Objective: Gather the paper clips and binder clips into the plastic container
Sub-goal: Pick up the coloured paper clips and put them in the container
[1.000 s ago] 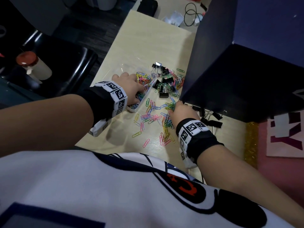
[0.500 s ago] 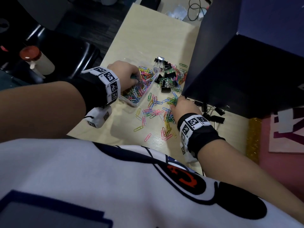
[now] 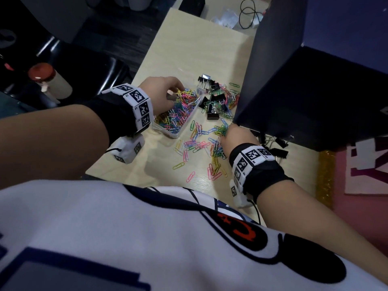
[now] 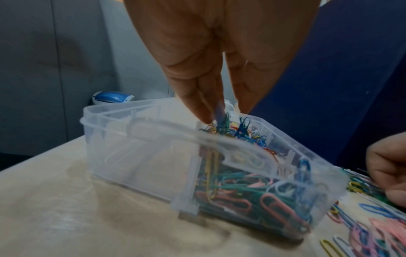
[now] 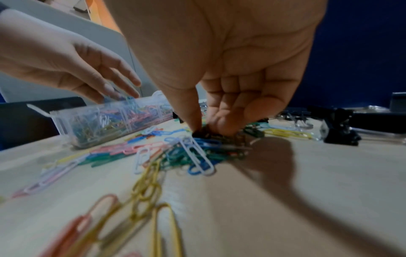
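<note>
A clear plastic container (image 3: 175, 135) (image 4: 131, 147) (image 5: 66, 120), part full of coloured paper clips, sits on the pale table (image 3: 189, 49). My left hand (image 3: 159, 95) (image 4: 219, 113) (image 5: 98, 74) hangs over it with straight fingers, tips touching the clips inside. Loose paper clips (image 3: 197, 143) (image 5: 153, 153) lie scattered to the container's right. My right hand (image 3: 235, 139) (image 5: 206, 125) (image 4: 391, 170) pinches a bunch of them on the table. Black binder clips (image 3: 212, 103) (image 5: 338, 132) lie in a pile behind, more (image 3: 273, 145) beside the dark box.
A large dark blue box (image 3: 304, 91) stands along the table's right side, close to my right hand. Cables (image 3: 247, 15) and a black object (image 3: 192, 3) lie at the far end. A red-capped bottle (image 3: 48, 80) rests on a black chair (image 3: 88, 66) left of the table.
My left hand has moved from the container's near edge to over its contents, fingers now in the clips. My right hand has stayed on the clip pile by the box.
</note>
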The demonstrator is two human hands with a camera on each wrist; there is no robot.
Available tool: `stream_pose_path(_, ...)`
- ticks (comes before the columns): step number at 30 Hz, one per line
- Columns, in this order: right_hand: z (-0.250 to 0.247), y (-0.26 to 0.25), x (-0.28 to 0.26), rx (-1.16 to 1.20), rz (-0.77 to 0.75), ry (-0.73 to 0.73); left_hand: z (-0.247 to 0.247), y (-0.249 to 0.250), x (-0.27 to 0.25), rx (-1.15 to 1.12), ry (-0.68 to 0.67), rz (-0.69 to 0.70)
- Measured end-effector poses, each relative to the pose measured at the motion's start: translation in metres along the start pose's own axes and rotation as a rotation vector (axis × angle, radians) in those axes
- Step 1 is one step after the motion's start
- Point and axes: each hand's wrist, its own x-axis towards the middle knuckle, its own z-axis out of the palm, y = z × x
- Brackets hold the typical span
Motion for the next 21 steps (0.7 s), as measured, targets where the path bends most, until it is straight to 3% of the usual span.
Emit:
stream_pose_path(5,-0.003,0.001,-0.005,-0.079,-0.022,-0.057,0.004,0.010,-0.003,0.235,-0.027,0.084)
stream_pose_path(11,-0.008,0.001,-0.006,-0.043,-0.008,-0.047,0.028,0.032,-0.008,0.632,-0.194,0.127)
stream_pose_path(17,-0.018,0.018,-0.010,0.157,0.097,0.087,0.025,0.039,-0.008,0.607,-0.113,0.114)
stream_pose_path(21,-0.020,0.030,-0.014,0.129,0.175,0.139,0.036,0.061,-0.019,0.568,-0.078,0.309)
